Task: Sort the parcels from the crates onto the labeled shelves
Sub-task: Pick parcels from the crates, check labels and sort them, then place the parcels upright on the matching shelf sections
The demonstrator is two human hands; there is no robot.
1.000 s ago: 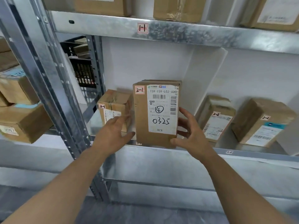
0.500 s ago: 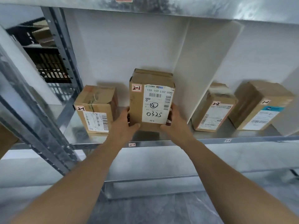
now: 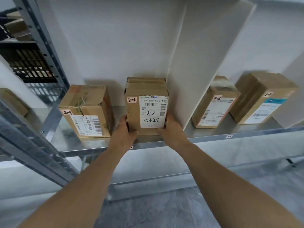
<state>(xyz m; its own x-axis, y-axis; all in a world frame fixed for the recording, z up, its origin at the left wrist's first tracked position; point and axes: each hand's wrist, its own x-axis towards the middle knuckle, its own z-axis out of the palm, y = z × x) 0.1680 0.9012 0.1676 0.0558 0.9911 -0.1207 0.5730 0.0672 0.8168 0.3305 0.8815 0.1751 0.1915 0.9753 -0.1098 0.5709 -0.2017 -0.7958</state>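
Observation:
A tall cardboard parcel (image 3: pixel 146 106) tagged 2-1, hand-marked 0325 on its white label, stands upright on the metal shelf (image 3: pixel 92 145). My left hand (image 3: pixel 124 132) grips its lower left side and my right hand (image 3: pixel 171 130) grips its lower right side. The parcel sits in the 2-1 bay, close against the white divider board (image 3: pixel 202 63). A second 2-1 parcel (image 3: pixel 88 111) stands to its left, a hand's width apart.
Right of the divider, two parcels tagged 2-2 (image 3: pixel 215 104) (image 3: pixel 261 97) stand on the same shelf. A steel upright (image 3: pixel 32 145) runs along the left. A black crate (image 3: pixel 28 61) sits behind the rack at left. Grey floor lies below.
The parcel has gone from held at the shelf's front edge to standing deeper on the shelf. Both hands have slid down to its lower sides. My head has moved closer and lower.

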